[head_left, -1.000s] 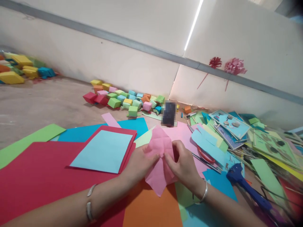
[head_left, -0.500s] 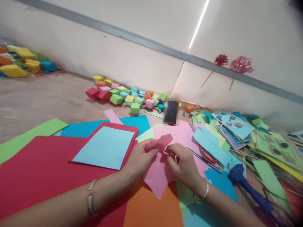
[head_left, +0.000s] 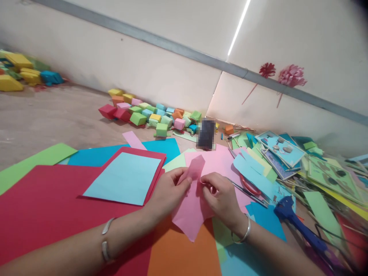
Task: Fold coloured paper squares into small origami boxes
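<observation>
A creased piece of pink paper (head_left: pixel 191 211) is held up over orange and red sheets, with a pointed lower corner and a narrow upper strip. My left hand (head_left: pixel 174 188) pinches it on the left between thumb and fingers. At its right edge, my right hand (head_left: pixel 220 193) has thumb and fingertips closed on the paper; the exact pinch point is partly hidden. Left of my hands lies a light blue square of paper (head_left: pixel 123 178) on a folded red sheet (head_left: pixel 158 155). Scissors with red handles (head_left: pixel 250 184) lie right of my right hand, partly under light blue paper.
A blue glue gun (head_left: pixel 301 226) with a cable lies at the right. Small folded paper boxes (head_left: pixel 161 119) cluster near the wall, by a blurred dark upright object (head_left: pixel 206 133). Framed pictures (head_left: pixel 280 145) and scraps pile up at the right. Two paper flowers (head_left: pixel 291 76) hang on the wall.
The pink paper's upper strip, folded over before, now stands straighter and flatter. My right fingers have shifted slightly from the middle crease to the right edge. The view has shifted slightly.
</observation>
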Demonstrator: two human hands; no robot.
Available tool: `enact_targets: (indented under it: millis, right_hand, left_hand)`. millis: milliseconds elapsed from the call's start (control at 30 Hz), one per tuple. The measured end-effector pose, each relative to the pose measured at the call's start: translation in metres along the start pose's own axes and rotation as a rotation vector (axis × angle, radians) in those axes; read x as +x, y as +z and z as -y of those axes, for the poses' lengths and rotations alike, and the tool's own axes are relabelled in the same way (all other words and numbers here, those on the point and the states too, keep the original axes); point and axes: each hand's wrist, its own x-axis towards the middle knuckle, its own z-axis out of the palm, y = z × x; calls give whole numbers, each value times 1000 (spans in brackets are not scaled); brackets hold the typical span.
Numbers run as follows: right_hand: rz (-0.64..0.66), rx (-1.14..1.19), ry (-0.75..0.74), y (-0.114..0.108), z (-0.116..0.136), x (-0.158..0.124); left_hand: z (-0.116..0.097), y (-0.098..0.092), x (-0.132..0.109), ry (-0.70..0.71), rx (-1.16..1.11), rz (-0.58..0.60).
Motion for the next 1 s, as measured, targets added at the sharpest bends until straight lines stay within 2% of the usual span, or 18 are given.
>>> enact_targets:
  millis: [100, 200, 333, 433, 567, 767, 867, 1000]
  right_hand:
    - [14, 28, 1, 1, 0, 1]
    - [12, 59, 55, 1, 2, 2]
    - [32, 155, 208, 0, 5, 2]
    - [78, 189, 255, 0, 6, 3]
    - [124, 150, 245, 0, 9, 3]
    - [81, 246, 248, 3, 8, 3]
    - [80, 288, 270, 5, 4, 4]
    - [99, 320, 330, 3, 0, 5]
  left_hand:
    - [1, 0, -1, -40, -31, -29]
    - [0, 0, -2, -4, -25, 31]
    - [-1, -1, -2, 44, -32, 118]
    - [2, -2, 0, 159, 122, 86]
    - [6, -4, 1, 319, 262, 10]
    - [5, -8, -1, 470, 357, 14]
    - [6, -7, -1, 454, 379, 26]
    - [8, -4, 1, 275, 268, 19]
